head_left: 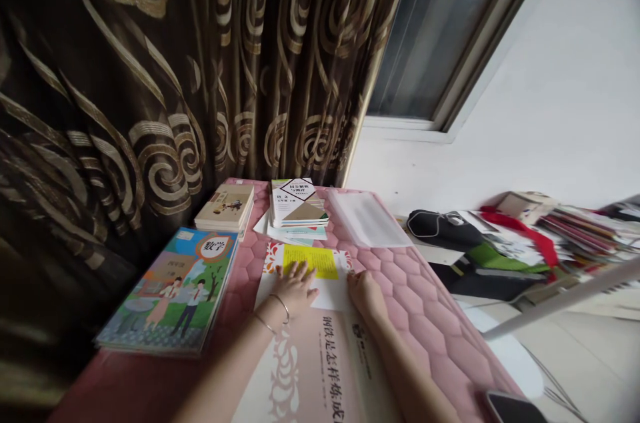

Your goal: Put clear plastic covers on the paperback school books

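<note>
A pale book cover (310, 349) with large Chinese characters and a white leafy pattern lies in front of me, stretching down past the lower picture edge. Its far end is white with a yellow text panel (320, 261) and red patterned corners. My left hand (293, 289), with two thin bracelets at the wrist, rests flat on this end, fingers spread over the yellow panel's near edge. At the right edge, my right hand (367, 296) is closed with curled fingers, seemingly pinching the cover's border. Its fingertips are partly hidden. Whether a book lies beneath the cover I cannot tell.
The pink quilted tabletop (410, 303) carries a colourful math textbook (175, 296), a tan book stack (225, 206), white workbooks (297, 203) and a translucent plastic sheet (367, 216). A phone (513, 406) sits at the near right. Beyond are cluttered papers (575, 229) and a curtain (250, 76).
</note>
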{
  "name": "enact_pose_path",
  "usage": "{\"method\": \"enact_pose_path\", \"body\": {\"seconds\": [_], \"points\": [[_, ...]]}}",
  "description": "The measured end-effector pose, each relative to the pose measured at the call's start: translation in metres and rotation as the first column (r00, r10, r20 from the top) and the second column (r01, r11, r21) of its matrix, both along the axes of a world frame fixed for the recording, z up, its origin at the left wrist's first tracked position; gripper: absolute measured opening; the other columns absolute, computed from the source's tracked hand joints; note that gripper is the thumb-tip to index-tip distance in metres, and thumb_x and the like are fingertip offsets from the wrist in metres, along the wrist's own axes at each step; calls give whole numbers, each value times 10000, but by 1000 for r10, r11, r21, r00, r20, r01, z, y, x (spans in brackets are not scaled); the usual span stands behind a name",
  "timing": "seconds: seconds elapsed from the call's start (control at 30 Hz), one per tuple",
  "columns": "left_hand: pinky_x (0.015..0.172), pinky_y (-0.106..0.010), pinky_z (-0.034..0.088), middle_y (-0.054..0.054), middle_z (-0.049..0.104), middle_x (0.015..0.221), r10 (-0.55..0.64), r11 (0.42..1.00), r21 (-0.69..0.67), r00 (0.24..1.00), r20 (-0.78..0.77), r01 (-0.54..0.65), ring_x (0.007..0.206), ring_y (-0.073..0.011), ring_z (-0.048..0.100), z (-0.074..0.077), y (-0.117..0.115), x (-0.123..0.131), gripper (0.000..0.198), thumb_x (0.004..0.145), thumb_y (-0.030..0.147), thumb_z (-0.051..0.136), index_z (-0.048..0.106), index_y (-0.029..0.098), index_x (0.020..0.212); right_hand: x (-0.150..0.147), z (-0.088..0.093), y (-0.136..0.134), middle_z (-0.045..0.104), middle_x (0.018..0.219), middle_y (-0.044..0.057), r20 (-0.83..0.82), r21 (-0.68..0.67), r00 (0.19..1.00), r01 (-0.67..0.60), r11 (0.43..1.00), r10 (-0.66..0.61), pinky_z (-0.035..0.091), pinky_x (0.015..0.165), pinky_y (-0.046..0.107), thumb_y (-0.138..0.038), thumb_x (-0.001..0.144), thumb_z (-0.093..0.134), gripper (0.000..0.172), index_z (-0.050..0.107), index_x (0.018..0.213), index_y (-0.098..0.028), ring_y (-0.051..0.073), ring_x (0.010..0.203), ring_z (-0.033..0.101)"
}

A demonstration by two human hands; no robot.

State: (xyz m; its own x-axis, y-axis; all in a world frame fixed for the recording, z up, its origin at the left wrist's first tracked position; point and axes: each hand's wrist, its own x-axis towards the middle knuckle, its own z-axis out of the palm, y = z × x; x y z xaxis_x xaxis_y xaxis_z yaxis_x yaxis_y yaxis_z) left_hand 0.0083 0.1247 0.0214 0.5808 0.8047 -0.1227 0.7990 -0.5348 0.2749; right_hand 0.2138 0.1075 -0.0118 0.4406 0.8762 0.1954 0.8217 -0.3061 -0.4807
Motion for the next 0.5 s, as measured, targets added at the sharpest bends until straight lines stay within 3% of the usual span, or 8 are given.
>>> {"method": "enact_pose_path", "body": {"seconds": [0.1,0.2,0.33,0.43,0.5], "points": [[1114,-637,93,-61,126,1583,53,999,-7,999,-6,-53,1449,-319,103,-8,9,2,673,911,552,264,190,240,1503,-4,10,-5,680,810,190,12,-91,1000,24,996,-24,478,634,365,-320,925,314,346,572,980,-97,268,742,679],[1118,-598,141,-97,151,1578,106,994,29,994,-11,-106,1445,-327,118,-8,16,3,701,897,583,273,252,209,1490,-8,23,-8,661,962,205,75,-168,997,29,985,-17,477,671,385,-307,928,330,338,553,1070,-97,280,818,673],[1077,-541,274,-119,244,1557,151,982,112,988,-4,-150,1375,-324,301,-3,27,5,600,916,445,294,346,181,1453,-23,43,-4,569,1179,234,189,-201,982,13,980,25,442,827,438,-196,909,338,339,573,1134,-103,322,1060,585],[1103,-539,228,-86,305,1538,172,973,158,985,11,-171,1358,-315,317,-6,36,9,578,900,372,333,345,210,1455,-46,52,9,508,1319,215,215,-164,951,-190,968,223,365,976,450,-238,922,357,403,536,1256,-99,322,1204,472],[1139,-551,124,-57,316,1536,156,974,165,988,15,-156,1401,-309,236,-11,41,11,583,897,345,344,310,246,1470,-65,52,22,451,1418,172,142,-144,901,-392,909,411,300,1061,416,-315,951,330,467,477,1343,-110,286,1300,391]]}}
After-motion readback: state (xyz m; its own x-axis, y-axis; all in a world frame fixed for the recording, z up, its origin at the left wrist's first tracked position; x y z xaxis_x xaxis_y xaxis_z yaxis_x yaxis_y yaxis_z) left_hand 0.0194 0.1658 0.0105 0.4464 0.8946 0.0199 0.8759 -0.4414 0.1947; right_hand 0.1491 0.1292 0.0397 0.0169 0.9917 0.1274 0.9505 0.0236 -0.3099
